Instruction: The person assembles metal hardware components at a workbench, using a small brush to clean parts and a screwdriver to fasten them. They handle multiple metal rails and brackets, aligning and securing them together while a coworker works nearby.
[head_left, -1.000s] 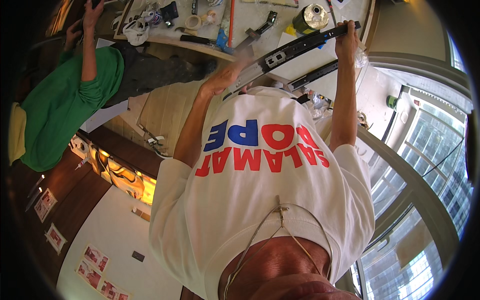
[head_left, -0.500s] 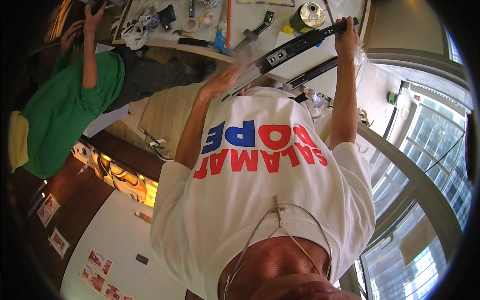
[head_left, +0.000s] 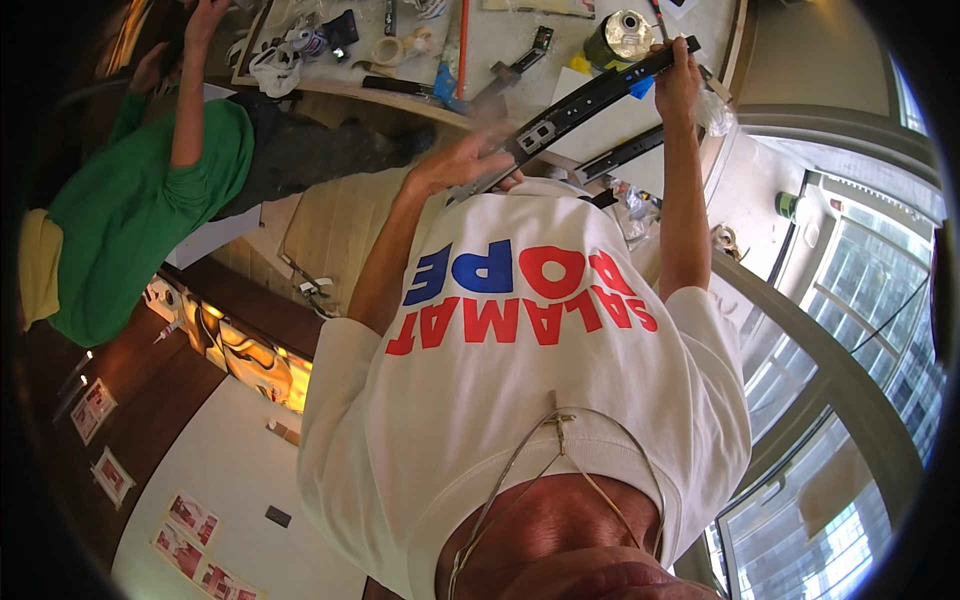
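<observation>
L fisheye head cam, downward

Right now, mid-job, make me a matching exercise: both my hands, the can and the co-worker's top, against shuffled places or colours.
1. Left hand
2. Right hand
3. Can
4. Co-worker's top

A. Green
B. At the upper-right end of the held drawer slide
C. Silver-topped, on the workbench
D. At the slide's lower-left end

Pairs: 1-D; 2-B; 3-C; 4-A

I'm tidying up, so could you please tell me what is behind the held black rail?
A round tin on the pale worktop and a blue patch show behind the black rail; whatever the rail and right hand cover cannot be seen.
</observation>
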